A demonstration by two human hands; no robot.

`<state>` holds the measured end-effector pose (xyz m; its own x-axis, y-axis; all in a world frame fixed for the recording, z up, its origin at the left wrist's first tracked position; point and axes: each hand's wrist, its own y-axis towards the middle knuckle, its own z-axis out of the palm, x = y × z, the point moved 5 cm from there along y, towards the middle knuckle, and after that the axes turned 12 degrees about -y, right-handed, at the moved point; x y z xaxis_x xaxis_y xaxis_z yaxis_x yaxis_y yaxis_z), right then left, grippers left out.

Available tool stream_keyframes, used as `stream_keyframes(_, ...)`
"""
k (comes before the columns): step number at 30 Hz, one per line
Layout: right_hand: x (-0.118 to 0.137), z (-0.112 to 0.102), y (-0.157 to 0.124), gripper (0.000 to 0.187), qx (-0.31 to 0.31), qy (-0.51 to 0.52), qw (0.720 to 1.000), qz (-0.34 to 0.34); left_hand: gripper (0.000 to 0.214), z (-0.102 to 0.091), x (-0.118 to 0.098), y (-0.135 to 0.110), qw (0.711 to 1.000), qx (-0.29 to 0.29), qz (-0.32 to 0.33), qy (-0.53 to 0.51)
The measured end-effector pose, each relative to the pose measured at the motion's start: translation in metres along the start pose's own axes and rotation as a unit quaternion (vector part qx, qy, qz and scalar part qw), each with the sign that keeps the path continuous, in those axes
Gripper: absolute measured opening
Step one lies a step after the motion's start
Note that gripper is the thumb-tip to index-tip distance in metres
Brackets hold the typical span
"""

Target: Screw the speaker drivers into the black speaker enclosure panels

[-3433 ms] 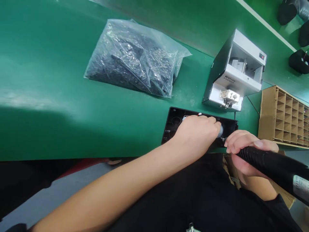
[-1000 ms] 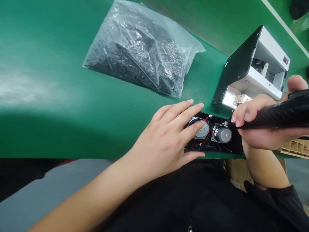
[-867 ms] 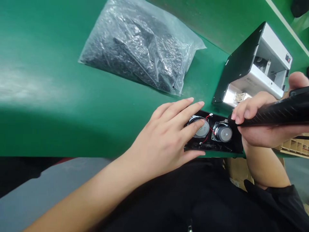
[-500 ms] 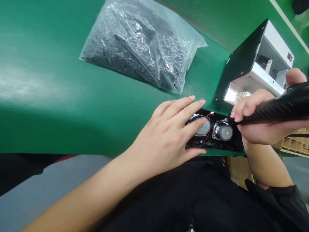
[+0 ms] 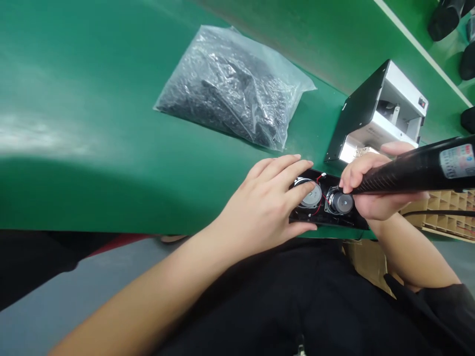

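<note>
— What's going on at that green bench?

— A person is working at its near edge. A clear bag of small dark parts is lying further back, and a screw feeder is sitting to the right of it.

— And right in front of them?

— A black speaker housing is lying there. The right hand is wrapping around an electric screwdriver, tip pointing at the right speaker driver. The left hand is lying flat and spread, gripping nothing, fingers pressing on the left speaker driver.

— Fastening, then?

— I'd say a screw at the right driver's corner is being driven. The tip itself is hiding behind fingers. The next bit is calling for a square bit and a steady housing.
</note>
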<state>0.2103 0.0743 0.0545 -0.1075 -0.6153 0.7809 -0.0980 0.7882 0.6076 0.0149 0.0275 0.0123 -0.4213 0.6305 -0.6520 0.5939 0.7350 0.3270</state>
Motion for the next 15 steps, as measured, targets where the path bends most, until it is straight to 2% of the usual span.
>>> stream_keyframes(7,0.002,0.009,-0.008,0.066,-0.055,-0.02,0.998,0.012,0.068,0.0,0.0,-0.001,1.0,-0.009,-0.001,-0.012)
stream_keyframes(10,0.006,0.009,-0.006,0.066,-0.06,-0.025,0.997,0.027,0.066,0.0,-0.001,-0.002,1.0,-0.019,-0.001,-0.016)
stream_keyframes(13,0.02,-0.004,0.008,0.067,-0.1,-0.046,0.991,0.076,0.065,0.0,0.0,-0.003,0.999,-0.031,-0.006,-0.009)
stream_keyframes(15,0.037,-0.021,0.023,0.071,-0.162,-0.064,0.982,0.066,0.064,0.0,0.0,-0.003,1.0,-0.028,-0.004,-0.006)
